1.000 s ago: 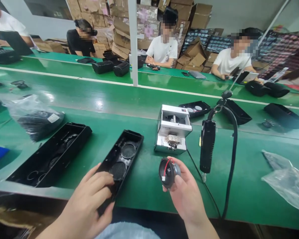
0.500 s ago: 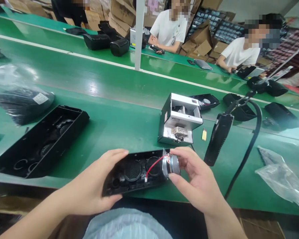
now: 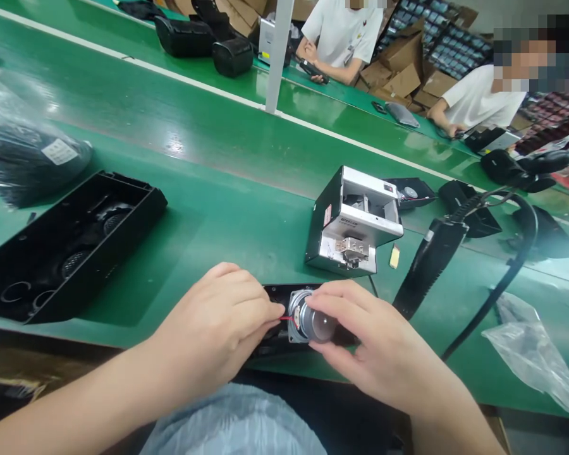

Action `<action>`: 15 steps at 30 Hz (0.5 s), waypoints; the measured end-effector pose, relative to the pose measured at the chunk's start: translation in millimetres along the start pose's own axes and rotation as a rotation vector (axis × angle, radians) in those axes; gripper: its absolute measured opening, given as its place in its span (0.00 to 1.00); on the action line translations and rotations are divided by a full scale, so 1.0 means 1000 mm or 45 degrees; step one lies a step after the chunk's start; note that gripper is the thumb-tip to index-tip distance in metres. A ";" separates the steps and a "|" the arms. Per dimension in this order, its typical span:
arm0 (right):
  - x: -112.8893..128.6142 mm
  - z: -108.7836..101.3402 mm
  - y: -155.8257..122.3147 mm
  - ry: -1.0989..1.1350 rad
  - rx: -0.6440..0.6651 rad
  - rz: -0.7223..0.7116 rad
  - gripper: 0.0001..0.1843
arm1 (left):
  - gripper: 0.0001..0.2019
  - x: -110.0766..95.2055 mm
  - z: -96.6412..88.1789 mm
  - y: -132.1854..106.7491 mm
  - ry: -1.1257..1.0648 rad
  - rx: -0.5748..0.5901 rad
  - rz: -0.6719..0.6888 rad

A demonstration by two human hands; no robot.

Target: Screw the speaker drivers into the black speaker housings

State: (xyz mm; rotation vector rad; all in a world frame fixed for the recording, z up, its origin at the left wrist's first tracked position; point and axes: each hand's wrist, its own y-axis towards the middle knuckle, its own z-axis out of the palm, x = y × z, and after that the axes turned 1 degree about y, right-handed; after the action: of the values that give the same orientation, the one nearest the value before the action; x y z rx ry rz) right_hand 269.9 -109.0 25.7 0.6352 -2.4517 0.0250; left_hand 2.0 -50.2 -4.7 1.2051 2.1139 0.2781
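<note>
Between thumb and fingers, my right hand (image 3: 374,341) grips a round speaker driver (image 3: 320,325) with a silver square frame and grey magnet. My left hand (image 3: 222,322) is closed, pinching the red wire (image 3: 286,318) that comes off the driver. Under both hands lies a black plastic speaker housing (image 3: 277,347), open side up at the bench edge. The driver sits over the housing; whether it is seated in its opening I cannot tell. The left hand and the driver hide much of the housing's inside.
A larger black housing (image 3: 137,208) lies at left beside a plastic-bagged bundle (image 3: 33,151). Ahead stands a white-and-black machine (image 3: 355,221); a black electric screwdriver (image 3: 431,265) hangs to its right. A clear bag (image 3: 535,354) lies far right. Two co-workers sit across the green bench (image 3: 194,196).
The left hand has let go of the housing's left end and taken the red wire. The right hand has brought the driver down and tilted it, magnet upward, over the housing.
</note>
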 end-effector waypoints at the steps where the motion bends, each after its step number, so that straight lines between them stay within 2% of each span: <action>1: -0.002 -0.003 0.001 -0.018 0.077 -0.007 0.24 | 0.07 -0.001 -0.001 0.000 -0.008 -0.003 -0.001; 5: -0.012 -0.009 0.007 -0.127 0.331 -0.012 0.22 | 0.09 -0.004 0.003 -0.007 0.073 -0.058 -0.010; 7: -0.018 -0.008 0.010 -0.237 0.442 0.001 0.21 | 0.05 -0.004 0.007 -0.016 0.075 -0.117 -0.060; 8: -0.021 -0.008 0.011 -0.282 0.489 0.008 0.21 | 0.06 -0.003 0.008 -0.023 0.070 -0.134 -0.106; 10: -0.026 -0.005 0.011 -0.330 0.546 0.017 0.23 | 0.28 0.002 0.009 -0.038 0.070 -0.099 -0.240; 12: -0.030 -0.001 0.011 -0.348 0.572 0.027 0.24 | 0.50 0.008 0.007 -0.055 0.072 0.030 -0.397; 15: -0.035 0.005 0.010 -0.371 0.605 0.036 0.24 | 0.64 0.018 0.006 -0.075 0.005 0.218 -0.500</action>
State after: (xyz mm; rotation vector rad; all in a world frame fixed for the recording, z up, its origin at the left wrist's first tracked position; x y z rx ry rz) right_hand 287.0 -85.7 3.5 0.8541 -2.7564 0.5777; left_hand -51.8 -77.4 -53.9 0.8519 2.3573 -0.0789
